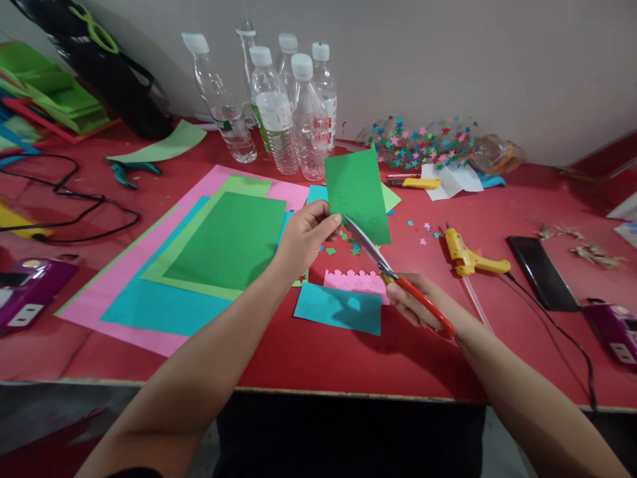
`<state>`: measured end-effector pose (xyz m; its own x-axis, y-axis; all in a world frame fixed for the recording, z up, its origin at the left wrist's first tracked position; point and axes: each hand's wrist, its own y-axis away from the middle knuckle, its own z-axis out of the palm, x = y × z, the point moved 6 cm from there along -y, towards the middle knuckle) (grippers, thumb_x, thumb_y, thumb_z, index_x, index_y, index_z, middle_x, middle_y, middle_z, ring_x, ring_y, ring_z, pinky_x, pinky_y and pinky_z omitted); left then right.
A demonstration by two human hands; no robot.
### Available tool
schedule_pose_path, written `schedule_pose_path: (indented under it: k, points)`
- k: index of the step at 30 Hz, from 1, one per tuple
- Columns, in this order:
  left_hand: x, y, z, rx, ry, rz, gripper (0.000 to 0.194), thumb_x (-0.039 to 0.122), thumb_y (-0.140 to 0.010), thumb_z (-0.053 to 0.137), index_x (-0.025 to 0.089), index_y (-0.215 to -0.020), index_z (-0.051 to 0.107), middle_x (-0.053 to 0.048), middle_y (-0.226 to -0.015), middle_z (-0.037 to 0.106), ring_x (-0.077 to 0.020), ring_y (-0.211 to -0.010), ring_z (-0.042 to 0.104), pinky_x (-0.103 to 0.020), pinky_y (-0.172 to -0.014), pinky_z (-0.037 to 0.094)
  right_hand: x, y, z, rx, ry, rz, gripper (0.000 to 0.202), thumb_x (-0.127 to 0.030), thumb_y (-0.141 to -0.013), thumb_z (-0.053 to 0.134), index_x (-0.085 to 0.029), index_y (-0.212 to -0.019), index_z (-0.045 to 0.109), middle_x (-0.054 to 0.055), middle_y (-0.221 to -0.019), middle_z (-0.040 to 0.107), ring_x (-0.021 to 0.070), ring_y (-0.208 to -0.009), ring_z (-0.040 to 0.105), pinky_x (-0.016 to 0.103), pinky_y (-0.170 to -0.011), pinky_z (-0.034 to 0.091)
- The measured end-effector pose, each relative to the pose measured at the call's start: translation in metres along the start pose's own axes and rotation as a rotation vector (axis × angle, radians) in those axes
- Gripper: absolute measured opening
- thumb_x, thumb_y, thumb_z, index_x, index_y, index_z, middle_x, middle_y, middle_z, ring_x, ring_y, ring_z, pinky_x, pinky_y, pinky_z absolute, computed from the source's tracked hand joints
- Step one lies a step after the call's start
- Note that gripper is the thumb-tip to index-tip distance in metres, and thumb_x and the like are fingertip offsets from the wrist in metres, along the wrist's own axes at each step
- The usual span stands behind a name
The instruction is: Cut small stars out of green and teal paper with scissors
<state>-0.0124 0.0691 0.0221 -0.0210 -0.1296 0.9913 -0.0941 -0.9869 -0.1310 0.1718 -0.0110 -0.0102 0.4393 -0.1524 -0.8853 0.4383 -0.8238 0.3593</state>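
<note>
My left hand [311, 232] pinches the lower left edge of a dark green paper piece [357, 189], held up above the table. In my right hand [411, 305] are scissors with red handles [423, 304], their blades pointing up and left to the paper's lower left corner near my left thumb. Below the hands lie a blue paper rectangle [338, 309] and a pink strip with a notched edge [354, 281]. Small cut paper bits [355, 250] are scattered under the green piece.
Layered sheets [229, 236] lie at left. Plastic bottles [276, 123] stand at the back beside star-filled plastic [423, 143]. At right are a yellow glue gun [468, 255] with a cord and a black phone [541, 272]. Pliers [124, 174] lie at back left.
</note>
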Motion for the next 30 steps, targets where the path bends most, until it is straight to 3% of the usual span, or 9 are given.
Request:
schedule_pose_path:
  k: [18,30]
  points:
    - [-0.001,0.0,0.001,0.005,-0.07,0.059,0.017,0.026,-0.078,0.057,0.018,-0.064,0.049,0.003,-0.056,0.052,-0.0067,-0.053,0.048,-0.022,-0.052,0.037,0.012,-0.005,0.001,-0.009,0.04,-0.031,0.045,-0.061,-0.087,0.043,-0.019,-0.07,0.045,-0.007,-0.039,0.042,0.0071,-0.032,0.037,0.019,-0.036,0.028]
    - [-0.002,0.001,0.002,0.014,-0.023,0.068,0.016,0.024,-0.078,0.057,0.018,-0.064,0.051,0.003,-0.055,0.052,-0.0061,-0.052,0.048,-0.02,-0.05,0.038,-0.001,0.0,0.0,0.04,0.045,-0.029,0.05,-0.066,-0.082,0.047,-0.022,-0.06,0.037,-0.007,-0.039,0.039,0.0072,-0.034,0.035,0.021,-0.038,0.026]
